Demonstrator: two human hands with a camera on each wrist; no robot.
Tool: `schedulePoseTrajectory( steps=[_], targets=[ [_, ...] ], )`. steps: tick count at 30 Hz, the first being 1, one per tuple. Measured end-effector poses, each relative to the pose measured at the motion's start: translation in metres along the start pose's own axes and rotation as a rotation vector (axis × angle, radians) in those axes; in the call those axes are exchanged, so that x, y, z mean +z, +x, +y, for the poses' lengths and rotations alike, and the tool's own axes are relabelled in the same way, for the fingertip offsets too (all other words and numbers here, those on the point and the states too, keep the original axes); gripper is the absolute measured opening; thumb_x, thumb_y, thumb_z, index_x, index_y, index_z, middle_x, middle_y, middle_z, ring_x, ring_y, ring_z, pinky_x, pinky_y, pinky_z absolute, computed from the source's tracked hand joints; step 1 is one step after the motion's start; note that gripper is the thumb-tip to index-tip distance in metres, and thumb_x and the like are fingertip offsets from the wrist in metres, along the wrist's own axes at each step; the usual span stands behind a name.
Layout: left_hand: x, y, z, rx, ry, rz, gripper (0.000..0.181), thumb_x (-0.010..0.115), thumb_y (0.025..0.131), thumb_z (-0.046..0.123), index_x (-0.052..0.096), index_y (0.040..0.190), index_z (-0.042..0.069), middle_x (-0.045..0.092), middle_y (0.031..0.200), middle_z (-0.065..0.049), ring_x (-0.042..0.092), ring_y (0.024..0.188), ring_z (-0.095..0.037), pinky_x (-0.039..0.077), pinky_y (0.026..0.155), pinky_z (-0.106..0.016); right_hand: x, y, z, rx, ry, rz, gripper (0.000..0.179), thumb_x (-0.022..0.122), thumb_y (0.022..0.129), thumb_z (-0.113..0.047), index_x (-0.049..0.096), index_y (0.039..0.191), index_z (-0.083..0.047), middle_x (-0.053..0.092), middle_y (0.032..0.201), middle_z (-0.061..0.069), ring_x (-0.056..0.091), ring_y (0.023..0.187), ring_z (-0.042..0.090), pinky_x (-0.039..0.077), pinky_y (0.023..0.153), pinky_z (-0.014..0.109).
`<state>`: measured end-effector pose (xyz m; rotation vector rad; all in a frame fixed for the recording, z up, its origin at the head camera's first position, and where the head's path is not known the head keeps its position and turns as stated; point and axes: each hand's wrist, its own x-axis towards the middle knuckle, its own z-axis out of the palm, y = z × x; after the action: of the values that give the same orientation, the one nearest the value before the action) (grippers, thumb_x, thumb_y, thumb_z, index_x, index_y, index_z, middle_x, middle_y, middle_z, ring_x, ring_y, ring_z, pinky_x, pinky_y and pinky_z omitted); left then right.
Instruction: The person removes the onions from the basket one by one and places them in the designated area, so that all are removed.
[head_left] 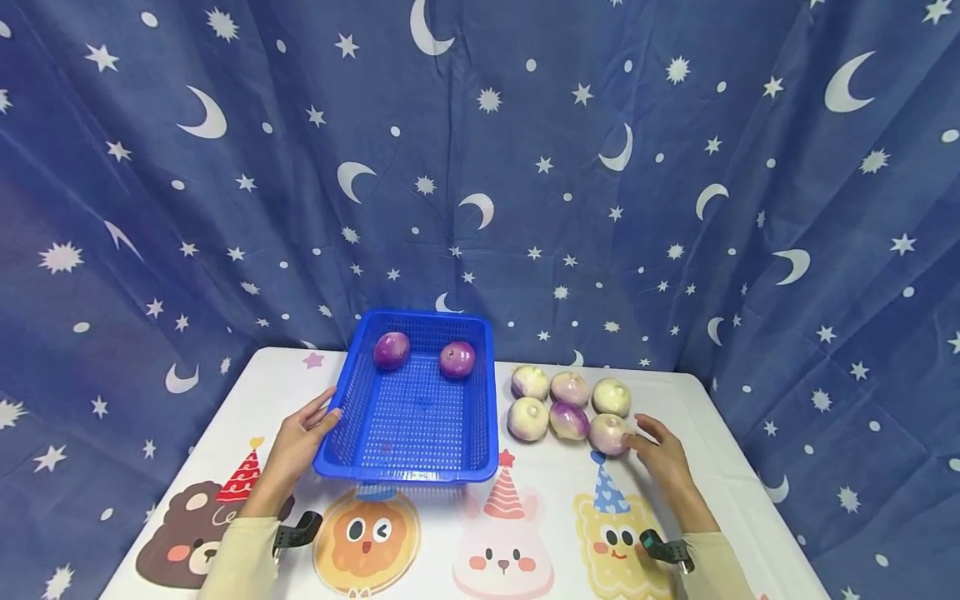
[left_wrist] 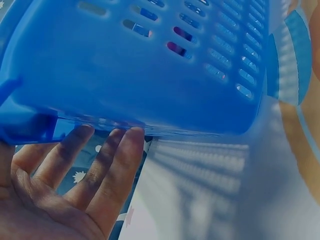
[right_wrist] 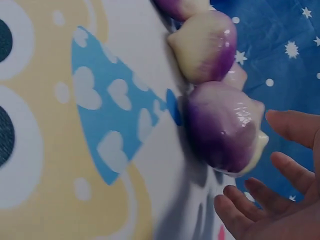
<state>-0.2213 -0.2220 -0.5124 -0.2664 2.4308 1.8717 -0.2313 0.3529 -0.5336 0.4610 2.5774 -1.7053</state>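
A blue plastic basket (head_left: 420,417) with slotted walls holds two purple onions, one onion (head_left: 392,351) at back left and another onion (head_left: 457,359) at back right. My left hand (head_left: 300,433) is at the basket's left side. In the left wrist view its fingers (left_wrist: 117,165) are extended, tips against the outer wall below the rim. Right of the basket, several white-and-purple onions lie in two rows. My right hand (head_left: 663,454) is beside the front right onion (head_left: 610,434), fingers spread. The right wrist view shows that onion (right_wrist: 222,127) just left of the thumb and fingers.
The white tablecloth (head_left: 652,387) carries printed cartoon figures along its front. Behind the table hangs a blue curtain (head_left: 525,208) with moons and stars. Dark wrist devices sit on both sleeves, such as the left device (head_left: 300,531).
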Motion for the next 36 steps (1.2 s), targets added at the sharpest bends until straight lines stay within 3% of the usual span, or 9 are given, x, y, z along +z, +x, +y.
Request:
schedulePoseTrajectory(
  steps=[7,15,26,36],
  targets=[
    [-0.002,0.0,-0.001,0.0,0.019,-0.001,0.063,0.057,0.099,0.038,0.033,0.155,0.021,0.039,0.152,-0.021,0.042,0.14,-0.039,0.035,0.114,-0.053,-0.008,-0.012,-0.021,-0.046,-0.052,0.097,0.06,0.064,0.095,-0.027,0.042,0.148,-0.01,0.04,0.155,0.015,0.044,0.139,0.031,0.035,0.084,0.005],
    [-0.002,0.0,-0.001,0.007,0.026,-0.001,0.064,0.058,0.098,0.039,0.033,0.154,0.021,0.042,0.151,-0.021,0.045,0.138,-0.039,0.037,0.113,-0.053,0.002,-0.025,-0.055,-0.121,0.009,0.136,0.053,0.065,0.095,-0.02,0.048,0.144,-0.013,0.044,0.153,0.009,0.049,0.136,0.029,0.038,0.081,-0.002],
    [0.001,0.002,0.0,0.015,0.026,0.007,0.062,0.057,0.099,0.038,0.034,0.154,0.021,0.041,0.151,-0.019,0.046,0.137,-0.036,0.038,0.113,-0.049,0.039,-0.033,-0.09,-0.185,0.157,0.04,0.05,0.065,0.094,-0.012,0.05,0.141,-0.01,0.048,0.147,0.009,0.05,0.134,0.028,0.047,0.085,0.005],
    [0.0,0.002,0.001,0.007,0.024,0.005,0.062,0.057,0.1,0.035,0.033,0.154,0.019,0.039,0.152,-0.021,0.043,0.139,-0.038,0.036,0.114,-0.051,0.074,-0.03,-0.106,-0.216,0.225,-0.053,0.05,0.064,0.093,-0.007,0.049,0.141,-0.009,0.047,0.146,0.01,0.05,0.134,0.029,0.049,0.078,0.007]
  ],
)
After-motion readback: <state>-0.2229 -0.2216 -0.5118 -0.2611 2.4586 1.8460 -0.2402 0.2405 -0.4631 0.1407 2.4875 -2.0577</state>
